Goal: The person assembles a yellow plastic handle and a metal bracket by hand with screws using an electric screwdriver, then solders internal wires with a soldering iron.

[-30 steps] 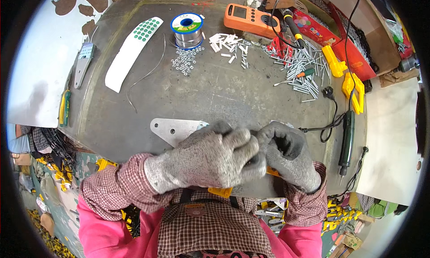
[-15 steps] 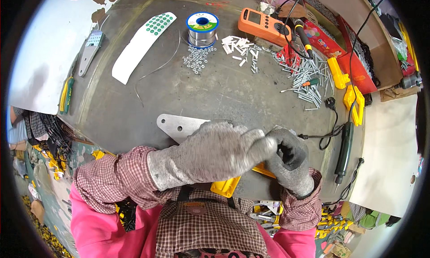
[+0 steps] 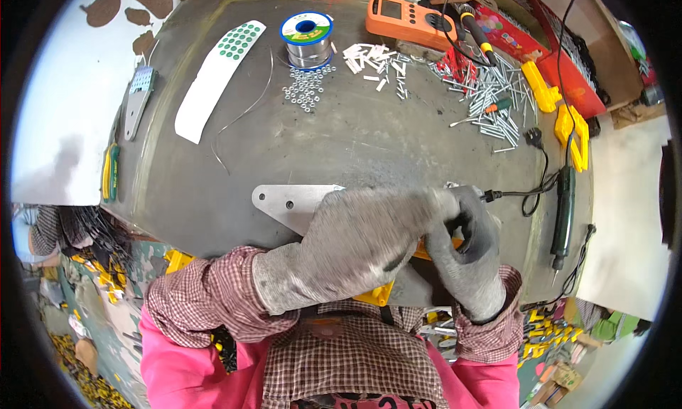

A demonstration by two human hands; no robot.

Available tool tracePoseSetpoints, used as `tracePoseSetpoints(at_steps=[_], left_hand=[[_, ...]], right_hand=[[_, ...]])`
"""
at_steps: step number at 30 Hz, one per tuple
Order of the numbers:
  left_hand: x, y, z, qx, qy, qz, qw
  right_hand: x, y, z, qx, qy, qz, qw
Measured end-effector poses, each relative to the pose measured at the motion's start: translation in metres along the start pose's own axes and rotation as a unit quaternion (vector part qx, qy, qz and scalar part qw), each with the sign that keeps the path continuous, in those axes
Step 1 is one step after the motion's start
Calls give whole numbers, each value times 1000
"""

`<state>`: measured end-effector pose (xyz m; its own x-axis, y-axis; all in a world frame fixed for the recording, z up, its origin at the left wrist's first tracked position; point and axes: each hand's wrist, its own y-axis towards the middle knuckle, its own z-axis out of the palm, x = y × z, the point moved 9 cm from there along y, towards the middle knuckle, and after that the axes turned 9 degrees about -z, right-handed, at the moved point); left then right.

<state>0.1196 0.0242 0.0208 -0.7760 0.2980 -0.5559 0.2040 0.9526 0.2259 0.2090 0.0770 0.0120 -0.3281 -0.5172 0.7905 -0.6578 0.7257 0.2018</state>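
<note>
My left hand [image 3: 369, 231], in a grey work glove, reaches across to the right and is smeared by motion. Its fingertips meet my right hand [image 3: 465, 256], also gloved, whose thumb and fingers are curled together in a pinch. Whatever lies between them is hidden. A flat metal plate with holes [image 3: 298, 202] rests on the table and runs under my left hand. Yellow plastic parts show below the hands, one piece [image 3: 380, 294] near the table's front edge. The black plug end of a cable [image 3: 491, 195] lies beside my right fingers.
At the back stand a solder spool [image 3: 307, 45], a heap of nuts [image 3: 307, 89] and an orange multimeter [image 3: 408, 22]. Screws [image 3: 490, 96] are piled at the right. A dark green electric screwdriver [image 3: 563, 214] lies at the right edge, a white sticker sheet [image 3: 206, 89] at the left.
Both hands have shifted slightly right in the picture and still meet at the fingertips. The whole view has tilted a little; things on the table lie where they did.
</note>
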Motion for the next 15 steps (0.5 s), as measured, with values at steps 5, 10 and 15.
tracePoseSetpoints(at_steps=[5,10,15], left_hand=[[18,-4,-14,-101,-169,-89,976],[-11,-6,-8,-78,76,38,993],[43,-11,11,10,-298,-207,932]], right_hand=[[18,-11,-9,-7,-99,-103,990],[12,4,-6,84,-103,-88,987],[2,5,-3,96,-28,-75,992]])
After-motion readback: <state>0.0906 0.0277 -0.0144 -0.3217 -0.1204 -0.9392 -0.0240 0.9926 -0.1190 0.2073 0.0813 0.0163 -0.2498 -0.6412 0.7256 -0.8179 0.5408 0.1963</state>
